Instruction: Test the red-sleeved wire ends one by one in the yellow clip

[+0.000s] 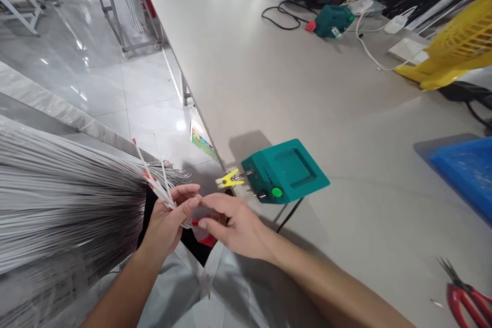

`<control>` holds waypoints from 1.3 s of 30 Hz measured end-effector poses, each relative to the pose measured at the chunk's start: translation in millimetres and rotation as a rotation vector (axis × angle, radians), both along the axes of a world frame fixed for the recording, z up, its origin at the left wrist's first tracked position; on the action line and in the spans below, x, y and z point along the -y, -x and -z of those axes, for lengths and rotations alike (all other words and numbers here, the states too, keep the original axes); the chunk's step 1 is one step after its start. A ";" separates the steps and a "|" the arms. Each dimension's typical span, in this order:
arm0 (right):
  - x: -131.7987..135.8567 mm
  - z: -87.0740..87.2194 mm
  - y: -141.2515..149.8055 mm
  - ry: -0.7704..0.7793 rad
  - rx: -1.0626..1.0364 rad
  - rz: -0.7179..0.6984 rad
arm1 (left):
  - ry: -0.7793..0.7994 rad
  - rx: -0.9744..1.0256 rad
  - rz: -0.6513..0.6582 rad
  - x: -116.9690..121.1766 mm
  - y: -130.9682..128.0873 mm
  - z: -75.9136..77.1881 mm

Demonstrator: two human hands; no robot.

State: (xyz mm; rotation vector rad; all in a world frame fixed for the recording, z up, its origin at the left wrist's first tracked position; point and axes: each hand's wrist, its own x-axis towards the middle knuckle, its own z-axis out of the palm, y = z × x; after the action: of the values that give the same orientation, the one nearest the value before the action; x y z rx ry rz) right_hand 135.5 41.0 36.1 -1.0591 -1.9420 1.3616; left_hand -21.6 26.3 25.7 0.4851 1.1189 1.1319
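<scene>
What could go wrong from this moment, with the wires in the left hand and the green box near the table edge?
The white wires in the left hand stick out unevenly, so one might slip from the fingers.
Their tips appear close to the loose ends of the large cable bundle, so they could tangle.
The yellow clip on the green box juts out near the right hand, which might knock it.

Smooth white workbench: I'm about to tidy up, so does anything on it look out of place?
Mildly: a tiny pale sliver lies loose on the tabletop beside the red-handled metal snips, perhaps a stray offcut. No spill or damage shows.
</scene>
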 end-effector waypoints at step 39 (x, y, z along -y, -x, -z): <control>4.7 23.8 8.1 0.089 0.191 -0.078 | -0.066 -0.309 -0.098 10.0 -15.5 12.5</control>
State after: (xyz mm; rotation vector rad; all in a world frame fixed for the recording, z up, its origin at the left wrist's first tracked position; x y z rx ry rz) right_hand 127.4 36.3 12.3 -1.2061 -2.0959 1.4461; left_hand -6.0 16.3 13.3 0.6796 1.3872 1.2089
